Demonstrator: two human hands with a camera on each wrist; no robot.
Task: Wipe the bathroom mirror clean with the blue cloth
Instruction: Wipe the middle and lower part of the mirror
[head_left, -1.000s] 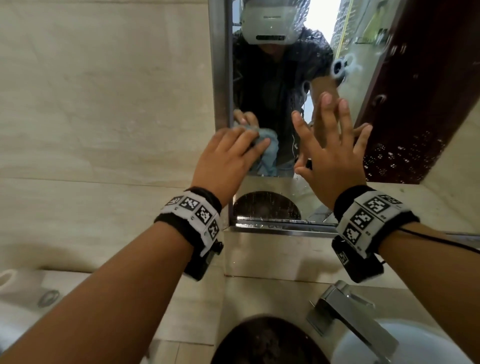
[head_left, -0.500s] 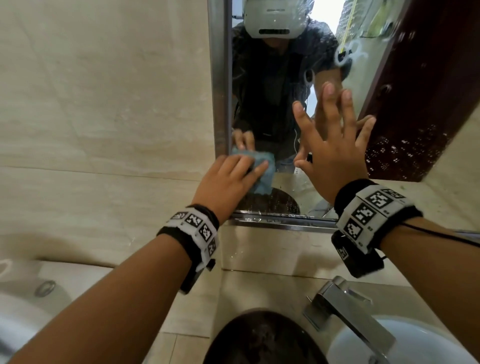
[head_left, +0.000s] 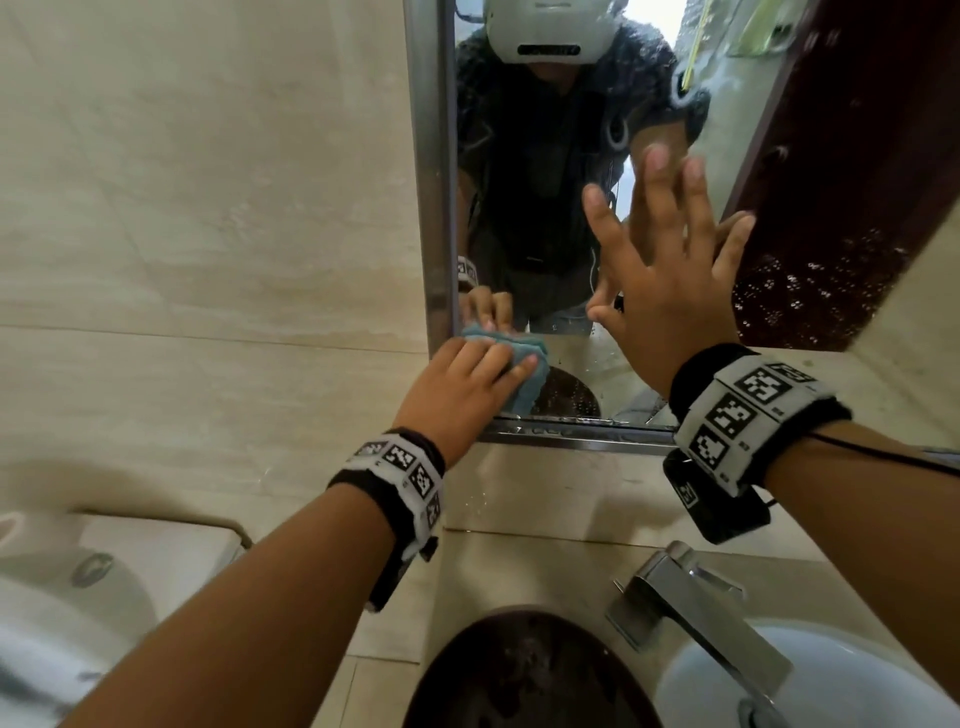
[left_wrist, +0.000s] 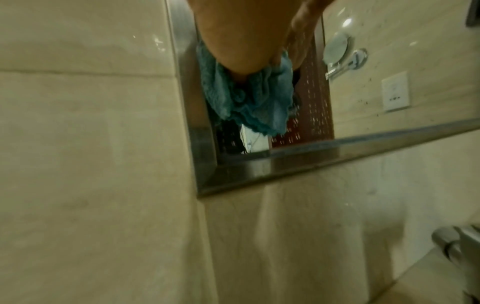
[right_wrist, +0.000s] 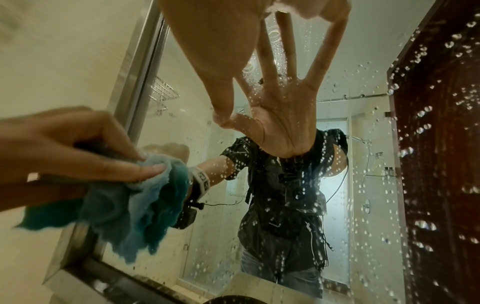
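Observation:
The blue cloth (head_left: 529, 391) is bunched against the lower left corner of the steel-framed mirror (head_left: 432, 182). My left hand (head_left: 467, 384) grips it, fingers on top and pressing it to the glass. In the left wrist view the cloth (left_wrist: 249, 98) hangs below my left hand (left_wrist: 241, 41), just above the frame's bottom corner. My right hand (head_left: 670, 291) is open with fingers spread, its fingertips resting on the glass to the right. In the right wrist view the cloth (right_wrist: 135, 209) sits under my left fingers (right_wrist: 109, 166). Water droplets cover the mirror (right_wrist: 363, 185), mostly on the right.
Below the mirror a chrome faucet (head_left: 696, 613) stands over a white basin (head_left: 779, 686), with a dark round bowl (head_left: 519, 675) beside it. A white fixture (head_left: 52, 597) sits at the lower left. A wall socket (left_wrist: 394, 91) and a round swivel mirror (left_wrist: 337, 47) hang on the right.
My left hand has slid the cloth down along the mirror's left edge toward the bottom corner. My right hand has stayed spread on the glass.

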